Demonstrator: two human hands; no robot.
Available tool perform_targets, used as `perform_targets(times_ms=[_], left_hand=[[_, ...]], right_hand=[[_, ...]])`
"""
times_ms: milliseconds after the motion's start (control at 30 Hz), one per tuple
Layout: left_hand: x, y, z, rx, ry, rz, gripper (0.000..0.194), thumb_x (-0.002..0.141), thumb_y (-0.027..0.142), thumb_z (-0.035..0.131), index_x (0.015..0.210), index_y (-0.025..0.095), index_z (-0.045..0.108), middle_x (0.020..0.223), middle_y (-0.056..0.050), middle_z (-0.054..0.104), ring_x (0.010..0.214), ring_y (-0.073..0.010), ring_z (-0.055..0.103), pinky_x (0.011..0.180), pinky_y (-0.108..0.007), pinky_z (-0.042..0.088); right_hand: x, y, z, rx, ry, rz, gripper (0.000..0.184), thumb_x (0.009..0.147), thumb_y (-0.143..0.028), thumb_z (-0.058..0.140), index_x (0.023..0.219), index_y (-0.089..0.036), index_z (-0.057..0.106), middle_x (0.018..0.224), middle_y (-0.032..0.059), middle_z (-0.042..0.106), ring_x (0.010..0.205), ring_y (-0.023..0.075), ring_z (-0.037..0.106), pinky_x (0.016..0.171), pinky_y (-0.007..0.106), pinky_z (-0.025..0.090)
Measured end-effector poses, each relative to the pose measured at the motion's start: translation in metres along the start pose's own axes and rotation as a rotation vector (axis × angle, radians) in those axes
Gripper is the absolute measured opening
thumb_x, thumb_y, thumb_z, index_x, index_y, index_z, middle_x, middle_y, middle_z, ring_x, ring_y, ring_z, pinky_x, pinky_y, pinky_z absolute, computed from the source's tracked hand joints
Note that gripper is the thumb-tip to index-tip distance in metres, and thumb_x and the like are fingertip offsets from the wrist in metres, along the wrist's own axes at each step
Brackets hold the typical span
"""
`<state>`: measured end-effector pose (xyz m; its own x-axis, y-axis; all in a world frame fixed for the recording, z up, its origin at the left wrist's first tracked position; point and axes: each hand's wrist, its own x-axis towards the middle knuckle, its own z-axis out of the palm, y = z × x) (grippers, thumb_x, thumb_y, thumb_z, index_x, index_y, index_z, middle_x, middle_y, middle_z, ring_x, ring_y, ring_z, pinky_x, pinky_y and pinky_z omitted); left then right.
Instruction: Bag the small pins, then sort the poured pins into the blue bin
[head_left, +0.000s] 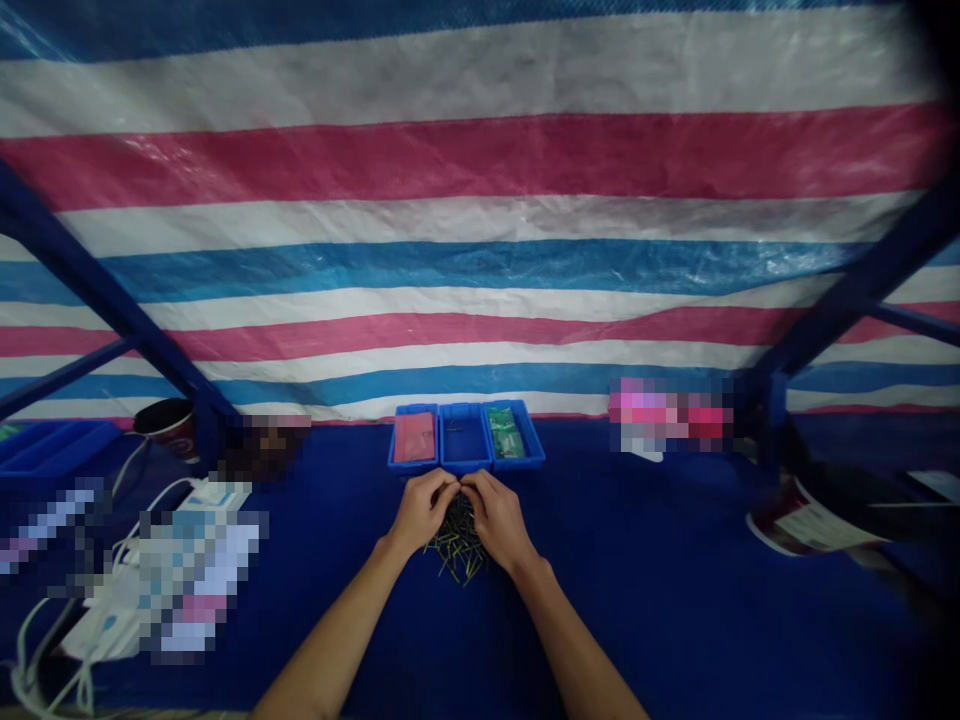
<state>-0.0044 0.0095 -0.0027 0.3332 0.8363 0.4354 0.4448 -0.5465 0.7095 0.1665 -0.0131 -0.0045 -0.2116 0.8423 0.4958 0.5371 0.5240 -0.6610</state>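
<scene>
My left hand [425, 510] and my right hand [495, 510] meet at their fingertips, close to the near side of three blue trays. Both are closed in a pinch; whatever lies between the fingers is too small to make out. Below and between them spreads a pile of thin, dark, yellowish-green stick-like pieces [461, 555] on the blue table. The left tray [391, 464] holds a pink flat packet [414, 437]. In the middle tray [465, 450] lie one or more small thin pieces. Green packets [505, 432] lie in the right tray [534, 450].
A white power strip [112, 625] with cables lies on the left. Dark tubs stand at the far left [169, 425] and at the right [802, 520]. Blue frame posts [112, 270] slant down on both sides before a striped tarp [480, 160]. Several items are blurred out.
</scene>
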Motion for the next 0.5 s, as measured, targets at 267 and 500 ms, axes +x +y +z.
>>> perform_targets(times_ms=[267,500], left_hand=[[0.0005,0.0008,0.0013,-0.002,0.009,0.002,0.028,0.099,0.032,0.049,0.08,0.016,0.063,0.069,0.0,0.057,0.061,-0.0121,0.048,0.061,-0.023,0.036],[0.0009,0.0011,0.0008,0.008,0.01,-0.001,0.029,0.099,0.032,0.048,0.081,0.016,0.064,0.07,-0.001,0.058,0.062,-0.0124,0.05,0.063,-0.024,0.039]], right_hand=[[0.0002,-0.0015,-0.0033,-0.032,0.04,0.015,0.018,0.103,-0.024,0.044,0.101,-0.022,0.062,0.09,0.0055,0.066,0.082,0.0197,0.064,0.075,0.029,0.048],[0.001,-0.0012,-0.0033,0.013,0.046,0.019,0.017,0.101,-0.018,0.043,0.097,-0.023,0.059,0.093,0.0046,0.064,0.084,0.0188,0.062,0.078,0.029,0.047]])
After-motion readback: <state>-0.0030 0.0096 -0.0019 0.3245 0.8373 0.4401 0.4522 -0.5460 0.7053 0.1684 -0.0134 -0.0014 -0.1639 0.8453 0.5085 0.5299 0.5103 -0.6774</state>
